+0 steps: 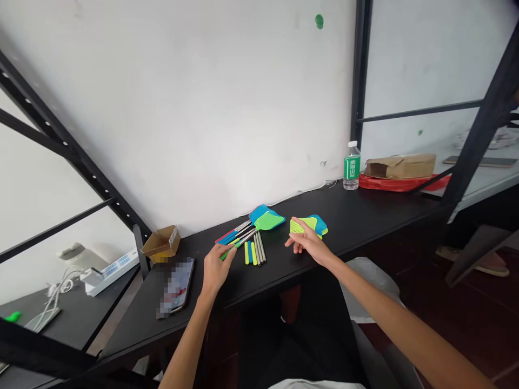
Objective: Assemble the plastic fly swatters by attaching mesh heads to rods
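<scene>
left hand point(217, 268) on a green fly swatter handle point(225, 254), right hand point(310, 243) over a stack of mesh swatter heads point(310, 227)
left grip pinches the handle, its metal shaft running to a green head point(265, 220) on the black counter point(348, 227). right grip is spread, fingers point(298, 225) lying on the stack. loose colored handles point(253, 252) lie between the hands, a blurred phone point(176, 286) near left.

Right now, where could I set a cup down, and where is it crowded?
Widest: the black desktop between the green-and-blue swatter heads and the water bottle. Smaller: beside the cardboard box. Crowded: the metal swatter rods, between the left hand and right hand.
</scene>
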